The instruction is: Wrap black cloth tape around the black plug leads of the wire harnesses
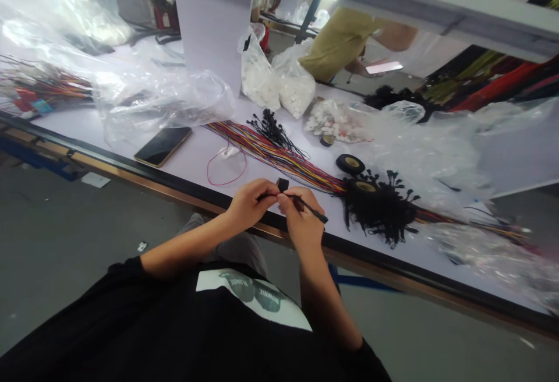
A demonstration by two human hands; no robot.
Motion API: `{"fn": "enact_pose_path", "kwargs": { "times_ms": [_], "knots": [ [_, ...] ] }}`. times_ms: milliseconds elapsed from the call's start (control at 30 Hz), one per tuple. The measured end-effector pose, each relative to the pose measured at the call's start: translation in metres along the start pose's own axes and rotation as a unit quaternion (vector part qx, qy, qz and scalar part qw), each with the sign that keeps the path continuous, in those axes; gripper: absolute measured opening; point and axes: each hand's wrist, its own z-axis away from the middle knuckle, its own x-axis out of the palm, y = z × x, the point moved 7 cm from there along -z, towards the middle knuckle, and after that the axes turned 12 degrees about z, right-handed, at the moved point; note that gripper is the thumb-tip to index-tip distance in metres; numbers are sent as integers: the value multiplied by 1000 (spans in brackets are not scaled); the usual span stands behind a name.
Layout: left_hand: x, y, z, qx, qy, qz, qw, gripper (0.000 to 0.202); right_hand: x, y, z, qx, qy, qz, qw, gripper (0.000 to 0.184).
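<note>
Over the table's front edge, my left hand and my right hand meet with fingertips pinched together. A thin black cable runs through both grips, and its dark connector end sticks out past my right hand. Just beyond the fingertips sits a small roll of black tape; whether it hangs from the cable or rests on the table I cannot tell. To the right lies a dense heap of black cables with connectors. A long bundle of coloured wires stretches behind my hands.
A phone and a loop of red wire lie at left. Another black tape roll is near the heap. Clear plastic bags with white parts stand behind. Across the table, a person in a yellow-green top holds a phone.
</note>
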Motion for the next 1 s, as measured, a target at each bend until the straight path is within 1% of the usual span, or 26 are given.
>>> {"fn": "enact_pose_path", "kwargs": {
  "times_ms": [67,133,167,233,267,300,367,433,467,500,567,633,700,733,767,833,900,933,1000],
  "knots": [
    [-1,-4,0,-55,9,76,996,21,-4,-1,-2,3,0,3,1000,10],
    [1,-9,-2,-123,-5,147,982,43,-7,-6,-3,-10,-4,6,1000,12],
    [4,-10,-3,-151,-20,166,974,49,-7,-8,-3,-20,-13,1,1000,12],
    [8,-12,-5,-181,-54,178,966,49,-4,-7,-3,-26,-29,-20,999,13],
    [10,-12,-6,-182,-67,179,965,48,-2,-4,-2,-16,-32,-41,999,13],
    [10,-12,-6,-173,-72,182,965,47,0,2,-3,4,-32,-70,997,14],
    [7,-10,-5,-135,-78,174,972,49,5,20,-4,71,-23,-148,986,17],
    [4,-5,-1,-68,-103,120,985,52,8,36,-7,135,-11,-205,969,21],
    [3,-1,1,-28,-124,78,989,52,8,41,-9,151,-10,-208,966,21],
    [3,4,4,7,-148,32,988,52,7,42,-11,151,-14,-191,970,21],
    [3,10,9,45,-200,-45,978,53,1,38,-15,112,-29,-124,986,19],
    [5,13,12,39,-249,-75,965,53,-5,28,-17,56,-41,-65,995,17],
    [7,15,13,28,-280,-67,957,45,-12,20,-17,20,-35,-47,998,16],
    [7,16,12,25,-276,-55,959,39,-13,18,-16,10,-37,-50,998,15],
    [6,15,9,18,-253,-44,966,34,-13,15,-16,1,-42,-56,998,14],
    [2,10,3,-5,-178,-26,984,28,-12,12,-15,-17,-58,-66,996,11],
    [-1,3,-1,-27,-114,-31,993,20,-11,8,-14,-37,-67,-69,995,9],
    [0,0,-2,-27,-100,-42,994,17,-11,6,-14,-46,-64,-70,994,9],
    [3,1,-3,1,-95,-73,993,11,-13,3,-13,-53,-41,-63,996,9]
  ]
}}
